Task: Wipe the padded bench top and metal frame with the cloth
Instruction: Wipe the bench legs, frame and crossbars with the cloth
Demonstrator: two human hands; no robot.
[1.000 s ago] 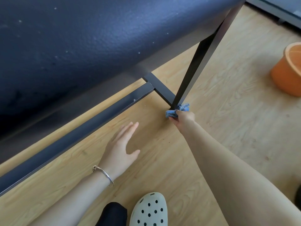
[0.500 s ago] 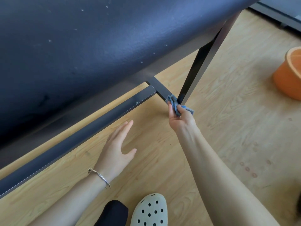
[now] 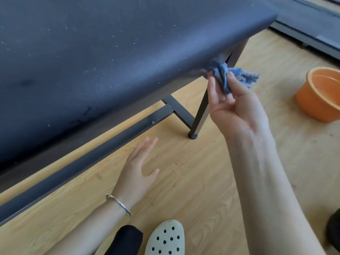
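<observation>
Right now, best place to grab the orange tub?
Take the tub by its thick rim, from above on the near side. It stands upright with the mouth open, and the wall looks too wide to wrap with fingers.

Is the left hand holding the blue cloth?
No, the right hand pinches the crumpled blue cloth, while the left hand is spread flat and empty.
</observation>
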